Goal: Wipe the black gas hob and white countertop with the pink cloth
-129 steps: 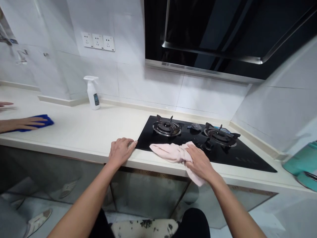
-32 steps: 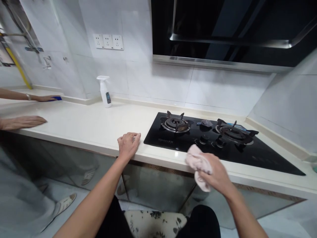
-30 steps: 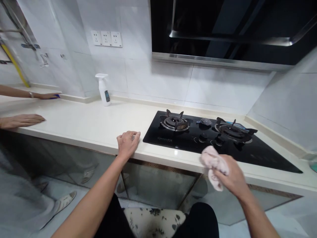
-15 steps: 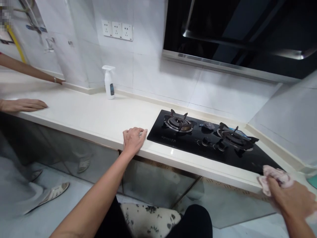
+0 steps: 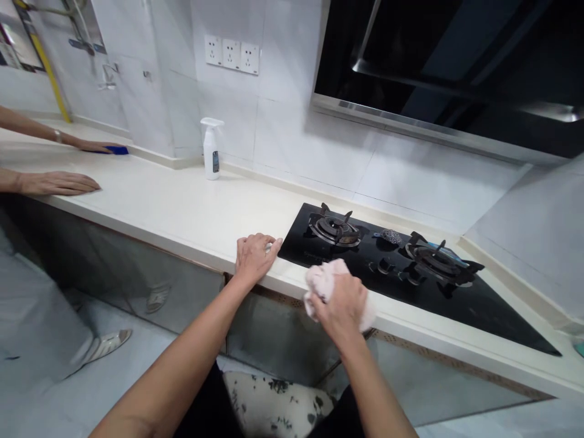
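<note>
1. Pink cloth (image 5: 325, 281): soft, nubby fabric bunched into a rounded wad, pressed on the front lip of the cream countertop (image 5: 182, 213), just in front of the black hob (image 5: 410, 280).
2. Right hand (image 5: 343, 305) is closed over the cloth from the near side, fingers wrapped tight; most of the wad is covered, with only its far-left lump and a bit under the palm showing.
3. Balled up, the cloth has no clear long axis; its exposed lump faces the hob.
4. Left hand (image 5: 254, 257) lies palm down on the counter edge, holding nothing, fingertips at the hob's left front corner.
5. Hob: glossy black glass, flat; two ringed burners with pronged iron grates, and a small grey scourer (image 5: 389, 236) between them. Its right end runs toward the frame edge.
6. White plastic spray bottle (image 5: 212, 149) stands upright well left of the hob, by the tiled wall.
7. Far left of the hob, another person's two hands are on the counter, arms cut off by the frame; the farther hand (image 5: 93, 146) covers a blue cloth (image 5: 119, 149), mostly hidden.
</note>
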The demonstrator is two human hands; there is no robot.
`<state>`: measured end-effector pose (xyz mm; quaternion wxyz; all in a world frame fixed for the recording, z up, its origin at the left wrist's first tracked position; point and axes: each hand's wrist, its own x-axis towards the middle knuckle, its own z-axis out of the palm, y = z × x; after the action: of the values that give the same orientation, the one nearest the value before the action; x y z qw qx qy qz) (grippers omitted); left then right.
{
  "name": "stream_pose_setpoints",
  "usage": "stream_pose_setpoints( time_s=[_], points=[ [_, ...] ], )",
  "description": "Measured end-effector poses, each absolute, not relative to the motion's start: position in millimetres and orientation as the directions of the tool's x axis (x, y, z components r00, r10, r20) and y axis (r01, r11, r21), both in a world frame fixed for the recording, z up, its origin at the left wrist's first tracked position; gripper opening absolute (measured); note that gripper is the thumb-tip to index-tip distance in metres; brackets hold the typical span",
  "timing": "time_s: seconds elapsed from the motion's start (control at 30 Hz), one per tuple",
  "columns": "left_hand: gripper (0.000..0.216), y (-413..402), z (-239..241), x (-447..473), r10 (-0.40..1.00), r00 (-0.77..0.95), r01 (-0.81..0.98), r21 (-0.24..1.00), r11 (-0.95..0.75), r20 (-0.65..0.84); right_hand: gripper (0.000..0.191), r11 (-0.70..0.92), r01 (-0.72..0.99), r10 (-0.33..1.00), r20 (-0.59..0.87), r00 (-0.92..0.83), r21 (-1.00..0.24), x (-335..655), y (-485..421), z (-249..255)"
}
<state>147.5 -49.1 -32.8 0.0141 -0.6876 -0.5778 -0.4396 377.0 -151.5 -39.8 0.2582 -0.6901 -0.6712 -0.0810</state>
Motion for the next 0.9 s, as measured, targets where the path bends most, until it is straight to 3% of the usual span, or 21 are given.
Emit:
stream_pose_setpoints(
  time_s=[0.1,0.23,0.3,0.43,0.5,0.57,0.67,0.77,0.9],
  points=[
    [0.041,-46,-28,138,0.825,-0.039,0.725,0.584,-0.365,0.564,0.052,0.272,0.935,0.888,0.435,-0.152,-0.227,320,-132,-30],
    [0.04,-50,-18,122,0.823,-0.081,0.529,0.724,-0.442,0.562,0.049,0.427,0.878,0.845,0.442,-0.302,-0.215,276,-109,-21],
    [0.038,-63,-15,120,0.757,-0.065,0.53,0.665,-0.526,0.65,0.055,0.505,0.825,0.82,0.441,-0.365,-0.255,274,-102,-18],
    [0.037,-98,-16,133,0.673,0.168,0.637,0.442,-0.632,0.721,0.071,0.68,0.583,0.733,0.401,-0.55,-0.444,323,-103,-10],
    [0.034,-112,-16,143,0.681,0.263,0.725,0.326,-0.607,0.683,0.058,0.655,0.528,0.756,0.458,-0.468,-0.541,366,-106,-8],
    [0.03,-121,-11,155,0.693,0.33,0.796,0.206,-0.57,0.641,0.043,0.582,0.552,0.798,0.549,-0.247,-0.597,410,-107,-10],
    [0.031,-127,-4,174,0.709,0.405,0.834,0.085,-0.546,0.578,0.04,0.414,0.625,0.832,0.553,0.035,-0.662,459,-102,-24],
    [0.046,-125,-5,192,0.777,0.392,0.867,0.084,-0.491,0.493,0.042,0.289,0.767,0.864,0.5,0.049,-0.573,479,-96,-47],
    [0.058,-119,-15,197,0.831,0.323,0.912,0.085,-0.401,0.454,0.041,0.281,0.889,0.866,0.494,-0.072,-0.362,477,-92,-67]
  ],
)
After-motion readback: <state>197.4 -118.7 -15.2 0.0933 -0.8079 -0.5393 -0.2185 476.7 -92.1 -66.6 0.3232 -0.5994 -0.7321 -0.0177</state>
